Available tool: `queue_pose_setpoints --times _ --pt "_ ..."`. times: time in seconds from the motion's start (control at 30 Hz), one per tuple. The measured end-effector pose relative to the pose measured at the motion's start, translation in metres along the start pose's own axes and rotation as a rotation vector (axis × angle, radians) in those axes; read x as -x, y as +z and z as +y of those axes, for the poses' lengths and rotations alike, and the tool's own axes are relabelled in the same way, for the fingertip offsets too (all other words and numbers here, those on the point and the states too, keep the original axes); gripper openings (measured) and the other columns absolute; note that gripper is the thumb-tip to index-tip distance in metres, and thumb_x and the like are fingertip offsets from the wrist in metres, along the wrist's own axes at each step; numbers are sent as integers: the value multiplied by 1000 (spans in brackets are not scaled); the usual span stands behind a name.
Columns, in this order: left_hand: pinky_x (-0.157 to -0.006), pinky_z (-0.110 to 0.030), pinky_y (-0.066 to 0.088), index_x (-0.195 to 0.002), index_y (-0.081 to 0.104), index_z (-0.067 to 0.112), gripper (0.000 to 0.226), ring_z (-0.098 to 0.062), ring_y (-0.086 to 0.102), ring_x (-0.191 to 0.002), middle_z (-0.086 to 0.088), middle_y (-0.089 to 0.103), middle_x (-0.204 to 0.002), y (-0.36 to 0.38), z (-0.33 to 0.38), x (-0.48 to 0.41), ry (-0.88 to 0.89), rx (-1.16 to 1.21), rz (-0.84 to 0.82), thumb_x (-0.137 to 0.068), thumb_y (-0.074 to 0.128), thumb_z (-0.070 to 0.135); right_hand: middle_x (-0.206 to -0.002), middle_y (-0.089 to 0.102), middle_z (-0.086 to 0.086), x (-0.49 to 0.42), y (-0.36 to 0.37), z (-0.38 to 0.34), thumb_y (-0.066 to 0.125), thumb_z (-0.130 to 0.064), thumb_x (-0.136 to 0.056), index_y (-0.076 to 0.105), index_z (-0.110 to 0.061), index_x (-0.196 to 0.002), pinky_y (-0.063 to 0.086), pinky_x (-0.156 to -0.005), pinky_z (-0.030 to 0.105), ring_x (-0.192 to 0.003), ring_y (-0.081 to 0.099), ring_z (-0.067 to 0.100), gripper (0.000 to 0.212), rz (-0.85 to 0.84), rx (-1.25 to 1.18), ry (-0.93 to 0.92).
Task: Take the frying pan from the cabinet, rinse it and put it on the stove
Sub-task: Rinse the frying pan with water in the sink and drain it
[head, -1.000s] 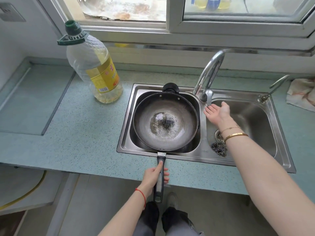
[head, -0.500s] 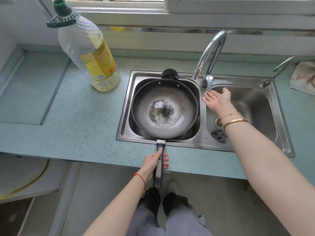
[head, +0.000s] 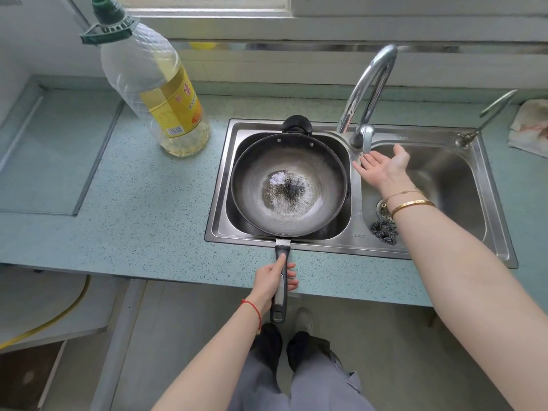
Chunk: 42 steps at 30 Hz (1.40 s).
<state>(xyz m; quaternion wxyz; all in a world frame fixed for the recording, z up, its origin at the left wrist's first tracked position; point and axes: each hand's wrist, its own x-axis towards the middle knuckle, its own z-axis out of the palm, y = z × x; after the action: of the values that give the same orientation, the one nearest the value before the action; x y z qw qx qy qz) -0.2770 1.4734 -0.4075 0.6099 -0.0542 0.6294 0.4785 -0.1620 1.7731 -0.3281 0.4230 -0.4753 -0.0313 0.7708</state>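
Left hand (head: 274, 280) grips the frying pan (head: 289, 185) over the sink's (head: 427, 250) left basin, right hand (head: 382, 166) held palm-up, fingers straight, beneath the faucet (head: 366, 93), apparently to catch water.

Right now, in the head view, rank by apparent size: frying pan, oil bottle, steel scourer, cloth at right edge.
1. frying pan and oil bottle: too alike to rank.
2. cloth, partly out of frame.
3. steel scourer, smallest.

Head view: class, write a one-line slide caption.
Left hand holds the frying pan in the sink; open right hand waits under the faucet.
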Motion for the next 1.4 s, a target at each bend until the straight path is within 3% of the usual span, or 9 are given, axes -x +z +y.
queue_pose_setpoints --times 0.5,0.67,0.8,0.97,1.23,1.33,1.4 --pt "-58 -28 60 -95 68 -2 36 -15 63 -51 -6 60 -59 -6 -6 -6 38 -36 -8 -98 58 33 -162 26 18 -8 0 -2 34 -49 -101 26 3 -154 26 -121 51 -151 25 30 74 -22 36 -48" --pt "-58 -28 60 -95 68 -1 36 -14 63 -51 -6 60 -60 -7 -6 -7 38 -45 -8 -98 58 33 -162 28 14 -9 2 5 30 -43 -104 22 -18 -158 27 -120 54 -148 31 31 61 -3 325 -133" --pt "-55 -28 59 -93 68 -1 35 -15 63 -50 -6 59 -59 -6 -6 -7 39 -40 -7 -98 58 32 -164 27 6 -11 3 5 19 -50 -105 31 -21 -156 26 -120 53 -149 28 30 61 25 614 -133" --pt "-55 -28 59 -93 68 -1 36 -15 63 -51 -6 59 -58 -7 -6 -7 41 -48 -8 -98 59 33 -163 28 5 -11 -1 7 9 -54 -104 38 -27 -154 26 -120 54 -148 28 34 64 82 796 -112" --pt "-49 -28 54 -95 66 -3 43 -18 60 -49 -6 58 -59 -7 -5 -8 9 -70 -22 -98 56 39 -163 27 6 -6 -6 9 13 -54 -104 37 -35 -153 33 -117 49 -143 33 36 57 118 919 -93" --pt "-49 -27 52 -92 67 -2 56 -17 57 -45 -6 58 -56 -7 -6 -8 -33 -144 -32 -99 48 49 -152 43 7 -7 -15 14 20 -51 -102 48 -27 -147 50 -98 41 -132 48 33 58 194 979 -214" --pt "-45 -25 46 -85 65 2 58 -14 49 -40 -3 51 -50 -5 -5 -9 -65 -166 -19 -98 45 55 -130 60 12 -6 -28 25 31 -45 -99 61 -16 -131 56 -67 31 -107 64 31 53 274 1105 -293"
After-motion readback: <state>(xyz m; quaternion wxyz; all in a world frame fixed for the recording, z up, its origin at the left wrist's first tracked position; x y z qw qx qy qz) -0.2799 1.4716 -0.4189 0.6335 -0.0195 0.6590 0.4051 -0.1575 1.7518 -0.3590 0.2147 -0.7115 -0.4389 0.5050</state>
